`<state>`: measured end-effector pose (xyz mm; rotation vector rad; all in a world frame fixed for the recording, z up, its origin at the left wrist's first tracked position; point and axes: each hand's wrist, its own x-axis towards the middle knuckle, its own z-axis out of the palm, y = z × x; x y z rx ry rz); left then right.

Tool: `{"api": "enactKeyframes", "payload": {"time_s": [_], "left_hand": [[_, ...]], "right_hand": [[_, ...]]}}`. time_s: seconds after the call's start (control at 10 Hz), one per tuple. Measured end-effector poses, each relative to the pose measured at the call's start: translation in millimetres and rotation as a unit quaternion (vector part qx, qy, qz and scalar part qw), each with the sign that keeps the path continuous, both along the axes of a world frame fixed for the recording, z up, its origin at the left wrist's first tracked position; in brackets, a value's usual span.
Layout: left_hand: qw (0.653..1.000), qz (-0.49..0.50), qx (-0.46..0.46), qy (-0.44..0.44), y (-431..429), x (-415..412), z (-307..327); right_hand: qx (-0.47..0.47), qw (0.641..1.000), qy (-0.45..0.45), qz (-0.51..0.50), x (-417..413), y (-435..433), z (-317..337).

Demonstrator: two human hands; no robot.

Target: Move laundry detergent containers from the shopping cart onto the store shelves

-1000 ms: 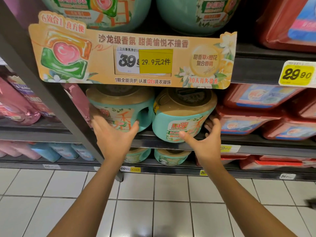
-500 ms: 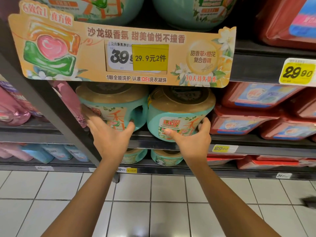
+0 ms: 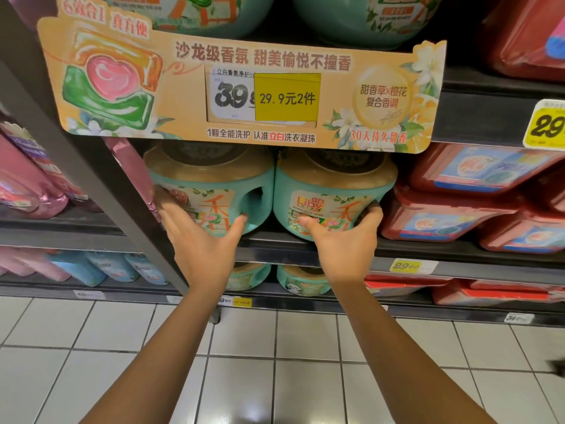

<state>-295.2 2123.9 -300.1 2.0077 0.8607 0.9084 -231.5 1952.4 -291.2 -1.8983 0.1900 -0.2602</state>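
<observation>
Right hand grips teal, tan-lidded Liby tub; left hand touches its twin.

Right under the promo sign, the left tub and right tub sit side by side, touching. Below-right of the sign are stacked boxes, below-left pouches, and above it more tubs.

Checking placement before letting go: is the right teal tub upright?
Upright. The right teal tub stands base-down on the shelf, tan lid on top, right hand gripping it.
</observation>
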Motion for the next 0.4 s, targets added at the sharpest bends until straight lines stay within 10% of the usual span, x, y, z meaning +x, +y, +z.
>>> {"api": "enactKeyframes", "payload": {"time_s": [0.4], "left_hand": [[0.996, -0.054, -0.061, -0.027, -12, -23, 11]], "right_hand": [[-0.054, 0.996, 0.006, 0.070, -11, -21, 7]]}}
